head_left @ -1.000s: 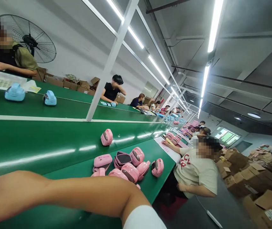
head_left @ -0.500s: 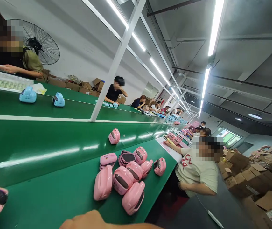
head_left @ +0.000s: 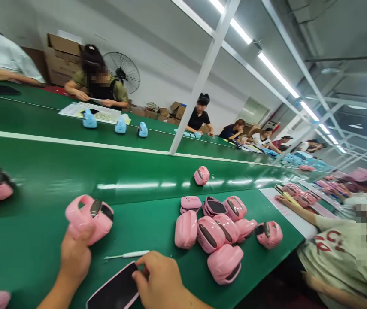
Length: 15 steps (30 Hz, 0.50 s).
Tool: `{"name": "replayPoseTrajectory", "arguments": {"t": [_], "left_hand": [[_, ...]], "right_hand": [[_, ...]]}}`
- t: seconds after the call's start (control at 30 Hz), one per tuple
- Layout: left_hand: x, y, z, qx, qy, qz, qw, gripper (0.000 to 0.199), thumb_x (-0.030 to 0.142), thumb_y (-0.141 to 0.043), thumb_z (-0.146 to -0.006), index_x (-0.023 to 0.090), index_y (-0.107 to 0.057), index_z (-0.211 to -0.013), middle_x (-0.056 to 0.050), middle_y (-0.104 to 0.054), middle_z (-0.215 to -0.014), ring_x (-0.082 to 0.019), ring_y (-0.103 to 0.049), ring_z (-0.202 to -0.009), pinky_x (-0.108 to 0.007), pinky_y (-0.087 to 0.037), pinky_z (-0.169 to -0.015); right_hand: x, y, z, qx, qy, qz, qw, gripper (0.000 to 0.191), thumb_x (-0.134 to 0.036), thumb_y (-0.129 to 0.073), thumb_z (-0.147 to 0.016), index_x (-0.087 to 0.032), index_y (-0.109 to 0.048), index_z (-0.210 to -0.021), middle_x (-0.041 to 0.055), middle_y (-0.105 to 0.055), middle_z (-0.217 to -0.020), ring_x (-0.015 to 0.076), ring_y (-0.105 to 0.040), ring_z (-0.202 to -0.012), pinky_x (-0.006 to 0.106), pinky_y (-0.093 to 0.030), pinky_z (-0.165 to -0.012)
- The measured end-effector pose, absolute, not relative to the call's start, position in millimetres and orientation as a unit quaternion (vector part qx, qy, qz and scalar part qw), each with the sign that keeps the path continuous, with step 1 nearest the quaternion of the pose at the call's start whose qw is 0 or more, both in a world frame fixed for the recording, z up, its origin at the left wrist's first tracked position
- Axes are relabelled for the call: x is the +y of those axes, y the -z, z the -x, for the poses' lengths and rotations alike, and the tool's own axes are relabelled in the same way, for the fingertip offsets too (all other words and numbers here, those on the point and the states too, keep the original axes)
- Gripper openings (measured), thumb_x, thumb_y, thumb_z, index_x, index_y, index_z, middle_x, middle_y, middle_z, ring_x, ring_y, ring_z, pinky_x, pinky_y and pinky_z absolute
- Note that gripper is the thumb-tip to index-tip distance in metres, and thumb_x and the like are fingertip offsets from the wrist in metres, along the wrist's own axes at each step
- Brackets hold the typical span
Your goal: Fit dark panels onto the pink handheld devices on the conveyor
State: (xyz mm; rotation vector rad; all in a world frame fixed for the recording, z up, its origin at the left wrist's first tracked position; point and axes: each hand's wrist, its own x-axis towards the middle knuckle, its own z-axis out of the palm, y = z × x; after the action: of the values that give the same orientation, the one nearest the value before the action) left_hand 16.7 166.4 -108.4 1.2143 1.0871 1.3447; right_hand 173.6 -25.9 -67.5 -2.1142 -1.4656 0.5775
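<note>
The left hand (head_left: 74, 262) closes its fingers around a glossy pink plastic case (head_left: 88, 219), while the right hand (head_left: 159, 279) pinches the edge of a flat black-faced pink panel (head_left: 114, 287) above the green tabletop (head_left: 25, 266).

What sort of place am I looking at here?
Probably a factory assembly line: a long green conveyor belt, workers lining it, pink plastic cases piled on it, one held in the left hand, and stacked cardboard cartons by the wall.

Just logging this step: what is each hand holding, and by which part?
The left hand grips a pink plastic case by its lower edge; the right hand pinches a pink-rimmed black panel at its upper right corner.
</note>
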Motion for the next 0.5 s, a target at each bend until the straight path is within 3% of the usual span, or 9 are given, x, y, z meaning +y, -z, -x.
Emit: {"name": "replayPoseTrajectory", "arguments": {"t": [0.23,0.33,0.5], "left_hand": [[160.5,114.4,-18.3,0.426,-0.565,-0.466,0.532,0.069,0.069,-0.077,-0.082,0.019,-0.074,-0.129,-0.010,-0.079,-0.112,-0.039,-0.069,-0.126,-0.054,-0.047,-0.121],[160.9,113.8,-17.7,0.394,-0.584,-0.416,0.575,0.068,0.066,-0.079,-0.082,0.017,-0.075,-0.130,-0.011,-0.079,-0.118,-0.038,-0.068,-0.128,-0.050,-0.053,-0.116],[158.7,99.1,-20.6,0.347,-0.603,-0.302,0.652,0.075,0.065,-0.086,-0.075,0.018,-0.073,-0.132,-0.011,-0.081,-0.114,-0.035,-0.074,-0.117,-0.049,-0.063,-0.103]], "right_hand": [[-27.3,44.0,-176.4,-0.455,-0.302,0.759,0.354,0.009,-0.018,-0.066,-0.083,-0.026,-0.069,-0.085,-0.0006,-0.072,-0.079,0.0197,-0.068,-0.073,0.029,-0.049,-0.067],[-16.0,28.5,-189.9,-0.413,-0.355,0.742,0.391,0.003,-0.025,-0.066,-0.083,-0.025,-0.063,-0.084,-0.0044,-0.060,-0.068,0.0165,-0.057,-0.062,0.026,-0.042,-0.058],[20.9,20.3,-217.9,-0.325,-0.347,0.732,0.488,0.024,-0.045,-0.068,-0.083,-0.027,-0.054,-0.090,-0.0094,-0.050,-0.059,0.0146,-0.050,-0.048,0.025,-0.032,-0.045]]}}
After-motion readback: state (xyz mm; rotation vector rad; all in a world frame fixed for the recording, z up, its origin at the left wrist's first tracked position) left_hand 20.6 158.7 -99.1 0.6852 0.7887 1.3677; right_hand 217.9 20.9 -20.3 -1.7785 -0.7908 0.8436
